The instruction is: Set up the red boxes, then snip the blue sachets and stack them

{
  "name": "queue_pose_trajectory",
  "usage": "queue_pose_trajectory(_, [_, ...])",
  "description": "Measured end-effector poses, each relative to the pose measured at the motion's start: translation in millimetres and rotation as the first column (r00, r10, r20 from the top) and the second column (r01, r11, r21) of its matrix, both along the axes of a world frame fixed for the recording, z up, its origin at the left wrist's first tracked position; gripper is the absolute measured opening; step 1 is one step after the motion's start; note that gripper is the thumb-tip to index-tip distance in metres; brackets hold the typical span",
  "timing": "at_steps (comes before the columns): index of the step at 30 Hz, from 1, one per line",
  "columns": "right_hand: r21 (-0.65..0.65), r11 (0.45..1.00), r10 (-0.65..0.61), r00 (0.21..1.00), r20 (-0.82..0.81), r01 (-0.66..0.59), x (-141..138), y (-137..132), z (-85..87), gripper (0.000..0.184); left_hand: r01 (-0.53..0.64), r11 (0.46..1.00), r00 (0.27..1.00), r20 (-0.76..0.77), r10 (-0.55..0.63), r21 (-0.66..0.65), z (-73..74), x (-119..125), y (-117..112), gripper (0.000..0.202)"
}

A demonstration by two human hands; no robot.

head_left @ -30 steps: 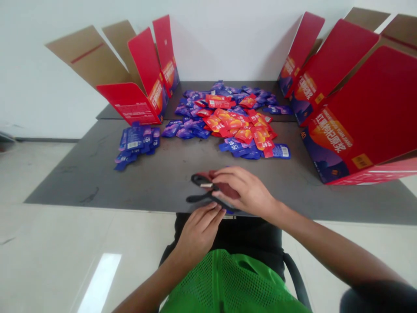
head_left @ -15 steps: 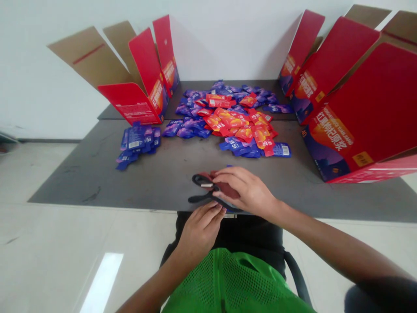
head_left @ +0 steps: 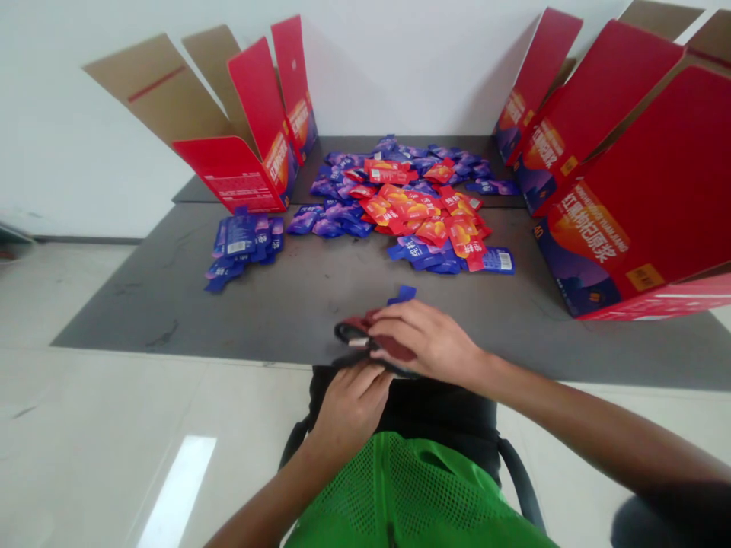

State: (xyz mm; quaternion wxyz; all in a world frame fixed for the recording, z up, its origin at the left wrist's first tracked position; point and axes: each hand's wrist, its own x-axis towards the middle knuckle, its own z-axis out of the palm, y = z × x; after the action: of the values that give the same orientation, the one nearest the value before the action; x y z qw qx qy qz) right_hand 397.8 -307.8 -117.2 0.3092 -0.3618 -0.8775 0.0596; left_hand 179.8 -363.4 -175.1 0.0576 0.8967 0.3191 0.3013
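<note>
My right hand (head_left: 437, 340) and my left hand (head_left: 352, 399) meet at the near table edge, both closed on a folded black and reddish-brown strap-like item (head_left: 347, 332). It has a black loop at its left end and a small pale piece in the middle. My right hand grips it from above and the right, my left fingers from below. Its exact kind is unclear, partly covered by my fingers. Just beyond my right knuckles, a blue sachet (head_left: 406, 293) pokes out, its lower part hidden.
Red sachets (head_left: 411, 209) lie on several blue ones (head_left: 336, 217) mid-table. A smaller blue pile (head_left: 240, 242) is at left. Open red cartons stand at the left (head_left: 228, 179) and right (head_left: 605, 251) of the grey table (head_left: 274, 316). A chair armrest (head_left: 522, 487) is beside me.
The view has shifted slightly. The strap-like item has tilted and sunk a little between my hands, its lower black loop now more covered. More of the blue sachet beyond my right hand shows.
</note>
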Motion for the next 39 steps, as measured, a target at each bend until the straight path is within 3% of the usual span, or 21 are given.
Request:
queue_pose_trajectory(2, [-0.048, 0.998, 0.047, 0.999, 0.022, -0.046, -0.8, -3.8, -10.7, 0.027, -0.004, 1.0, 1.0, -0.009, 0.004, -0.008, 0.3, -0.1, -0.1, 0.025])
queue_pose_trajectory(4, [-0.048, 0.999, -0.015, 1.0, 0.016, 0.015, 8.7, 13.4, -19.0, 0.028, 0.017, 1.0, 1.0, 0.007, -0.017, 0.001, 0.6, -0.5, 0.7, 0.031])
queue_pose_trajectory(8, [0.053, 0.984, -0.172, 0.985, 0.002, 0.172, 30.7, 54.5, -11.6, 0.028, 0.034, 0.999, 0.999, 0.026, -0.034, 0.005, -1.0, -1.0, 2.7, 0.038])
queue_pose_trajectory(10, [0.08, 0.981, -0.175, 0.984, -0.039, 0.178, 27.9, 48.0, -1.9, 0.03, 0.033, 0.999, 0.999, 0.026, -0.033, 0.003, -2.6, -1.3, 2.6, 0.039])
queue_pose_trajectory(12, [0.07, 0.99, -0.115, 0.99, -0.076, 0.121, 16.3, 24.5, 2.6, 0.032, 0.024, 1.0, 1.0, 0.02, -0.024, 0.0, -3.9, -1.6, 1.8, 0.037])
queue_pose_trajectory(14, [0.023, 1.0, -0.004, 0.999, -0.041, 0.005, 4.5, 1.3, -1.2, 0.03, 0.003, 1.0, 1.0, 0.003, -0.003, -0.008, -4.2, -1.8, 1.1, 0.031])
queue_pose_trajectory(16, [-0.026, 0.998, 0.053, 0.999, -0.005, -0.053, 0.3, -4.9, -10.6, 0.027, -0.004, 1.0, 1.0, -0.014, 0.004, -0.019, -3.5, -1.8, 0.9, 0.029])
queue_pose_trajectory(20, [0.005, 0.998, -0.066, 0.998, 0.014, 0.066, 18.6, 36.7, -20.8, 0.027, 0.023, 1.0, 1.0, 0.01, -0.023, -0.015, -0.5, -0.8, 2.3, 0.038])
queue_pose_trajectory(23, [0.076, 0.986, -0.147, 0.989, 0.016, 0.145, 30.0, 57.2, -8.8, 0.028, 0.018, 1.0, 0.999, 0.03, -0.018, -0.012, 0.5, -0.3, 3.0, 0.037])
queue_pose_trajectory(27, [0.058, 0.994, -0.085, 0.995, -0.06, 0.088, 13.7, 16.7, 4.5, 0.032, 0.011, 1.0, 1.0, 0.01, -0.01, -0.022, -1.3, -1.3, 1.9, 0.033])
queue_pose_trajectory(30, [-0.036, 0.999, 0.039, 0.999, -0.001, -0.039, 1.2, -10.3, -6.0, 0.028, -0.012, 1.0, 1.0, -0.003, 0.012, -0.023, -2.4, -1.8, 1.0, 0.025])
queue_pose_trajectory(32, [-0.056, 0.998, 0.024, 1.0, -0.005, -0.024, 4.4, -1.4, -17.5, 0.028, -0.007, 1.0, 1.0, 0.004, 0.007, -0.029, -1.5, -1.7, 1.2, 0.028])
queue_pose_trajectory(34, [-0.015, 0.999, -0.048, 0.999, -0.009, 0.048, 15.9, 24.7, -24.3, 0.029, 0.011, 0.999, 1.0, 0.013, -0.011, -0.033, 0.3, -1.4, 2.0, 0.035])
queue_pose_trajectory(37, [0.06, 0.989, -0.138, 0.99, 0.035, 0.136, 32.1, 58.6, -18.0, 0.029, 0.025, 0.999, 1.0, 0.016, -0.025, -0.02, 3.1, -1.3, 3.7, 0.037])
queue_pose_trajectory(39, [0.082, 0.983, -0.163, 0.986, 0.018, 0.161, 32.0, 56.7, -7.2, 0.031, 0.034, 0.999, 0.999, 0.016, -0.034, -0.007, 4.1, -1.6, 4.6, 0.037])
